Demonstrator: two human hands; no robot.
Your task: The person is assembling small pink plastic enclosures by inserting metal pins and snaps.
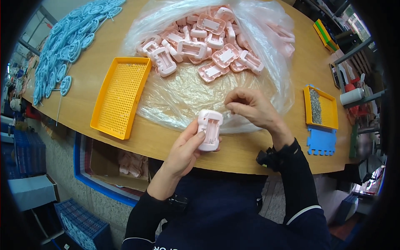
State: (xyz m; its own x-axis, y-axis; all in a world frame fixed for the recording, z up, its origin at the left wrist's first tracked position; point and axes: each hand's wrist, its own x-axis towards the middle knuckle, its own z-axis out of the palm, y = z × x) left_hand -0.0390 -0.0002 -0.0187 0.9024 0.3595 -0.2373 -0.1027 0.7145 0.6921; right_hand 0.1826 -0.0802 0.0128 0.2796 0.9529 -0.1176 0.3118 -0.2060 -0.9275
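Across the table [239,160]: wood-toned top, work at centre.
Clear bag [179,98]: open at the far centre, pink shells [193,49] heaped inside.
Yellow tray [118,98]: just left of the bag.
Left hand [183,152]: wrapped round one pink casing [212,130].
Right hand [253,109]: pinched narrow, just right; can't tell whether anything's held.
Pink casing: near centre, recess showing; looks like close handwork, next move calling for steady left support, precise right fingers.

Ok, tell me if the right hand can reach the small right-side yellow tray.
Probably yes: the right hand is on that side, and only the plastic bag and tabletop seem to lie between it and the yellow tray.
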